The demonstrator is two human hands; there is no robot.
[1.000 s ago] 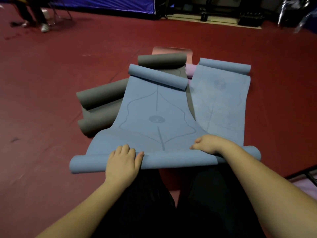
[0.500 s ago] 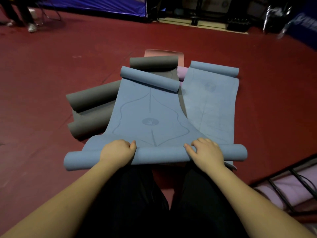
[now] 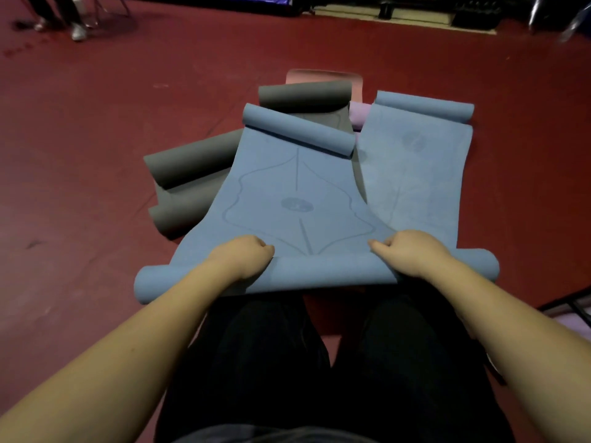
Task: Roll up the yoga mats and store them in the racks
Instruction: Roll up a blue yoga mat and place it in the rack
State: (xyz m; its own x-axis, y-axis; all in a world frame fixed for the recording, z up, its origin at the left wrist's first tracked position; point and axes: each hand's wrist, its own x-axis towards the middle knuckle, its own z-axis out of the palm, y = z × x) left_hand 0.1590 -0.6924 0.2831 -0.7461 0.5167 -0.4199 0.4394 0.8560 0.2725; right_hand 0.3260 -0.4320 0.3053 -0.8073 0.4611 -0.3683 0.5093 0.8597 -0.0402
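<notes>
You are rolling the blue mat (image 3: pixel 297 199) at lower centre of the frame; your left hand (image 3: pixel 244 255) and right hand (image 3: pixel 411 252) are gripping its near roll, fingers curled over it. Next, judging by this, push it forward evenly.

This is a gym or exercise hall. A wide dark-red padded floor (image 3: pixel 96 129) runs off in every direction. Yoga mats lie heaped on it: a blue mat with printed alignment lines (image 3: pixel 297 199), grey rolled mats (image 3: pixel 192 161) to its left, a pink one (image 3: pixel 323 76) at the far end. A blue-purple padded barrier (image 3: pixel 256 0) lines the far wall, and a black metal rack (image 3: pixel 572 308) stands near right.
</notes>
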